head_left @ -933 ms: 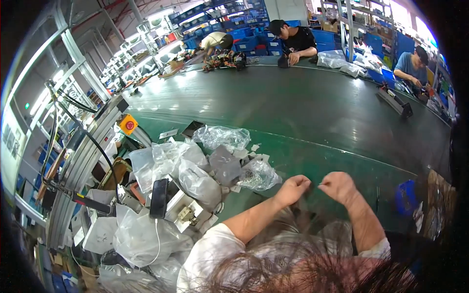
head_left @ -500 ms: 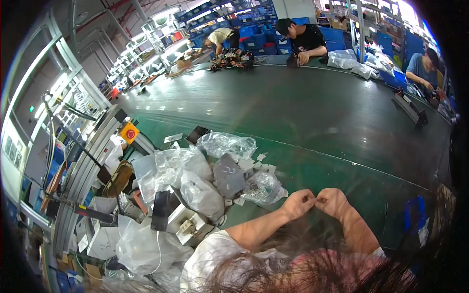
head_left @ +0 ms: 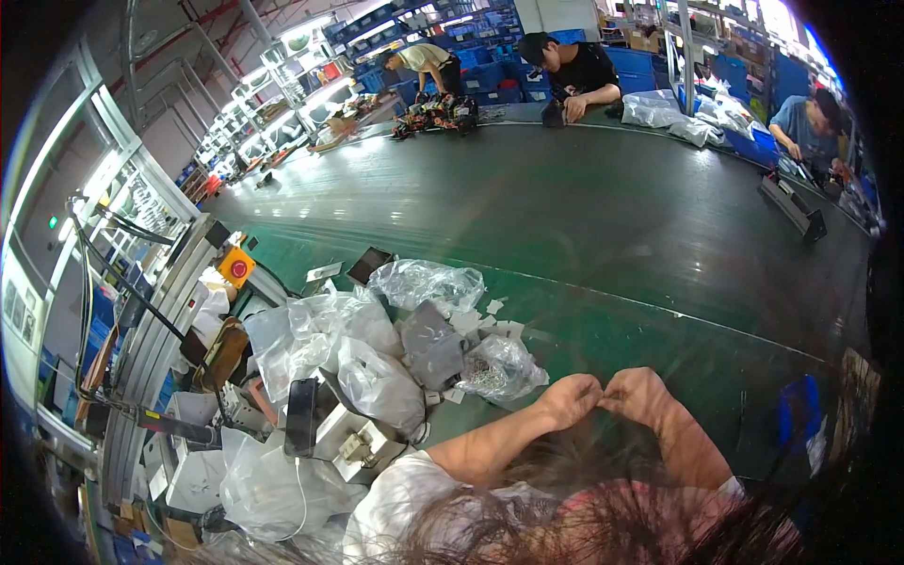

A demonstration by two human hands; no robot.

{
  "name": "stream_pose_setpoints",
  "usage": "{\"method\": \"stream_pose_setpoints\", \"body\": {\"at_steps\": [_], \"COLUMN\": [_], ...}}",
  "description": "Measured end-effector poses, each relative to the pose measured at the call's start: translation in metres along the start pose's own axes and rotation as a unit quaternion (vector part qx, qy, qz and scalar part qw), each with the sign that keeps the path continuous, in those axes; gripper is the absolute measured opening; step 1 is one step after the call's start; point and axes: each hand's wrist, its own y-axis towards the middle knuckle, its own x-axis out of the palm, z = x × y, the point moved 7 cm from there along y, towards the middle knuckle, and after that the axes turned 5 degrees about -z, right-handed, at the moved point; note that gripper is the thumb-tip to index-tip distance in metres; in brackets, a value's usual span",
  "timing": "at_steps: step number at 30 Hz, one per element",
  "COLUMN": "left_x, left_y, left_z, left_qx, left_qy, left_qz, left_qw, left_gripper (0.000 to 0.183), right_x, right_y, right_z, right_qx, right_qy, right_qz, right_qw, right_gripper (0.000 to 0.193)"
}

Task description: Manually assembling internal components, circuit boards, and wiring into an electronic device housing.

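My left hand (head_left: pixel 571 399) and my right hand (head_left: pixel 637 394) meet fingertip to fingertip over the near edge of the green surface. The fingers of both are closed in a pinch. Whatever they hold, if anything, is too small to make out. Left of my left hand lies a clear plastic bag (head_left: pixel 501 367) of small shiny parts. Beside that bag sit a grey flat bag (head_left: pixel 433 345) and some white scraps (head_left: pixel 466 322). Loose hair hangs across the lower part of the view, in front of my forearms.
Cloudy plastic bags (head_left: pixel 377 381) are heaped at left, with a dark phone (head_left: pixel 300 417) on a white cable. An orange box with a red stop button (head_left: pixel 237 268) is on the metal rail. Across the wide dark belt (head_left: pixel 584 202) several people work. A blue object (head_left: pixel 799 411) lies at right.
The view has shifted slightly, so the surroundings sit a little further left. My hands stay together, with the right fingers turned slightly toward the left ones.
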Motion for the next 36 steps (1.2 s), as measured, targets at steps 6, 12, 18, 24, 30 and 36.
{"method": "stream_pose_setpoints", "body": {"at_steps": [6,12,18,24,30,36], "left_x": [0.005,0.003,0.004,0.002,0.005,0.007], "left_y": [0.005,0.003,0.002,-0.001,0.001,0.003], "left_z": [-0.018,-0.014,-0.014,-0.018,-0.017,-0.015], "left_qx": [-0.023,-0.039,-0.029,0.005,-0.017,0.017], "left_qy": [-0.027,-0.072,-0.083,-0.091,-0.158,-0.104], "left_qz": [-0.017,0.006,0.009,0.028,0.019,0.022], "left_qw": [0.999,0.997,0.996,0.995,0.987,0.994], "left_gripper": [0.021,0.017,0.017,0.016,0.014,0.013], "right_x": [-0.005,-0.004,-0.008,-0.006,-0.013,-0.012], "right_y": [-0.001,-0.003,-0.004,0.001,0.000,-0.002], "right_z": [-0.001,0.004,-0.003,0.000,-0.001,0.002], "right_qx": [-0.022,-0.020,-0.037,-0.051,-0.001,-0.040], "right_qy": [0.017,0.049,0.058,0.072,0.077,0.067], "right_qz": [0.027,0.041,0.062,0.075,0.090,0.085], "right_qw": [0.999,0.998,0.996,0.993,0.993,0.993], "right_gripper": [0.026,0.021,0.018,0.015,0.014,0.014]}}
